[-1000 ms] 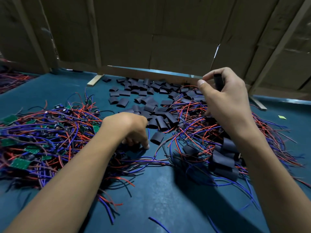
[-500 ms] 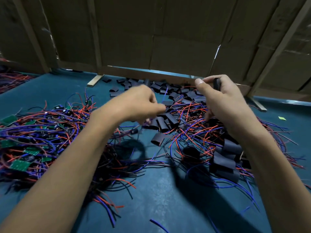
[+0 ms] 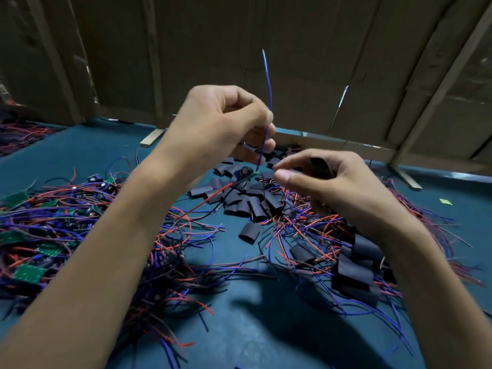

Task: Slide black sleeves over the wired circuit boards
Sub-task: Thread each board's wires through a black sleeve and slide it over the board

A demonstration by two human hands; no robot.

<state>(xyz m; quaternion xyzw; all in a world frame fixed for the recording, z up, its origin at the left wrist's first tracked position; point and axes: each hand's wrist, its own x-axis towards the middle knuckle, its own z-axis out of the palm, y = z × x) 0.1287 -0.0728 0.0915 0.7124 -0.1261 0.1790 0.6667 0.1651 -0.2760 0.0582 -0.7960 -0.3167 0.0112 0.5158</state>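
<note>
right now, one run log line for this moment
left hand: pinches blue wire, circuit board dangling | right hand: grips black sleeve | sleeve not yet on board

Head view: worn on the person's head, looking forward and down, close over the blue bench (image 3: 80, 155).
Faces: cardboard wall (image 3: 213, 49) behind.
</note>
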